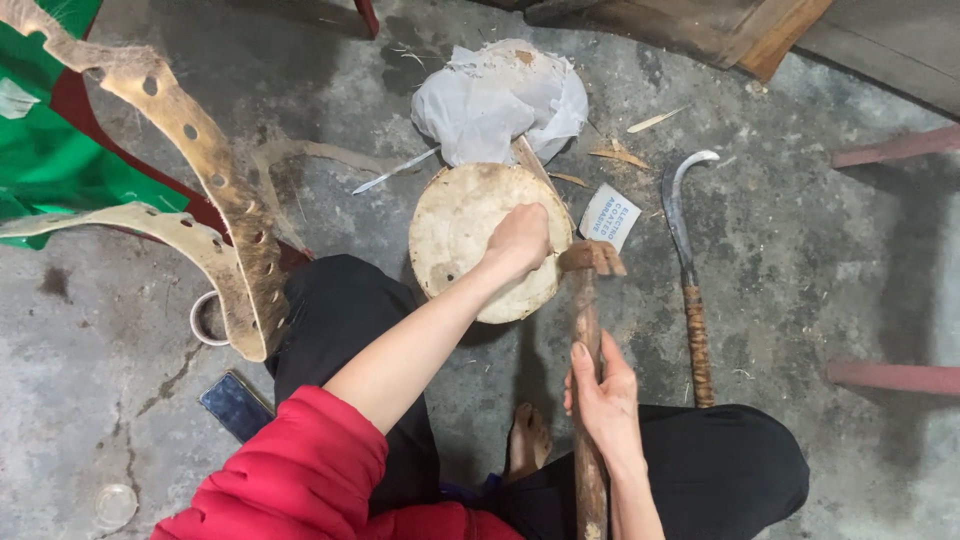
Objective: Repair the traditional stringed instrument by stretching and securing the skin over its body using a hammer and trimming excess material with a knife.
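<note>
A round, pale hide-covered drum (462,228) stands on the concrete floor in front of my knees. My left hand (517,242) rests closed on the drum's right rim, pressing something small that I cannot make out. My right hand (603,388) grips the long wooden handle of a hammer (587,300), whose rusty head lies against the drum's right edge. My bare foot (527,440) shows between my legs.
A curved sickle with a wound handle (685,262) lies to the right. A white cloth bundle (500,98) sits behind the drum, with a thin metal blade (393,171) and a small printed card (610,215). Perforated hide strips (215,190), a phone (236,404) and a metal ring (203,318) are left.
</note>
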